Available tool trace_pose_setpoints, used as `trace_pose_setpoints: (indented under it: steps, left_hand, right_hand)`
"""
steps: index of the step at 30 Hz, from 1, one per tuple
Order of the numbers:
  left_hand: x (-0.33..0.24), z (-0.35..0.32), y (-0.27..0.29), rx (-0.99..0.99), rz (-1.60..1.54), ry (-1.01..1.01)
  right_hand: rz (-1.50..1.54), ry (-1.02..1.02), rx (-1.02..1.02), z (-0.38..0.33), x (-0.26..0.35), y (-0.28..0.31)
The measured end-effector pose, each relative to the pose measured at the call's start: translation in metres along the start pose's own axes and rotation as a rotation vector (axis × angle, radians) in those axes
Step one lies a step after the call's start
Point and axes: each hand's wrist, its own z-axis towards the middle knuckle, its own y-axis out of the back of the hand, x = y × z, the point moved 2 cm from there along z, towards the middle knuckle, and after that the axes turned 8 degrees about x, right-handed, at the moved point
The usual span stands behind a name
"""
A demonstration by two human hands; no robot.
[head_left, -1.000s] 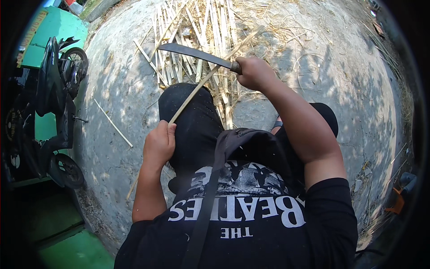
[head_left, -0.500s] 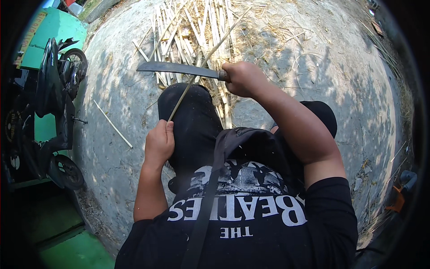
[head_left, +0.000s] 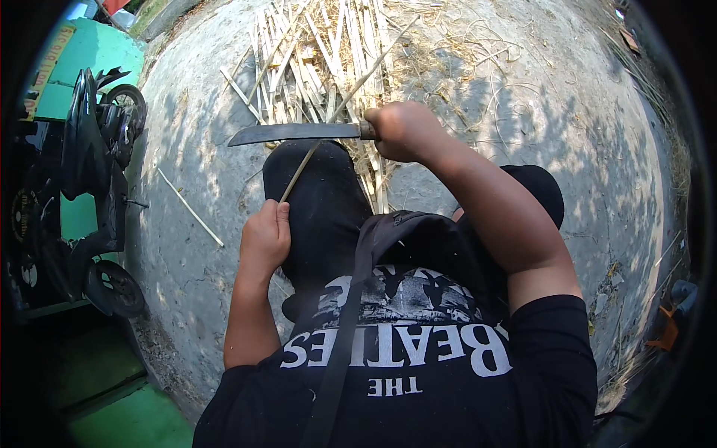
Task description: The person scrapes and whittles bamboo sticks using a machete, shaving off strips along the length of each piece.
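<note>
Over the last half second, the machete's [head_left: 291, 134] tip has swung nearer the person's black trouser leg [head_left: 328, 187]. The right hand [head_left: 403, 131] is wrapped firmly round its handle [head_left: 367, 130], the blade pointing left across a thin bamboo strip [head_left: 299, 177]. The left hand [head_left: 265, 237] pinches that strip beside the thigh; it slants away toward loose strips [head_left: 295, 93] piled on the ground [head_left: 202, 142].
</note>
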Motion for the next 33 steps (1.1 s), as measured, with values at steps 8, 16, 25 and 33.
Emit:
trace_pose_setpoints:
  steps: [8, 16, 25, 33]
  left_hand:
    - [-0.016, -0.012, 0.033, 0.138, 0.089, 0.033]
    - [-0.013, -0.042, 0.015, 0.193, -0.011, 0.204]
    - [-0.009, -0.036, 0.011, 0.138, 0.012, 0.162]
    - [-0.010, -0.032, 0.001, 0.064, -0.021, 0.109]
  right_hand:
    - [-0.006, -0.446, 0.299, -0.005, -0.056, 0.021]
    - [0.024, -0.172, 0.166, -0.014, 0.005, 0.012]
    - [-0.016, -0.265, 0.129, -0.012, -0.022, 0.018]
    - [0.202, -0.283, 0.052, 0.000, -0.052, -0.004]
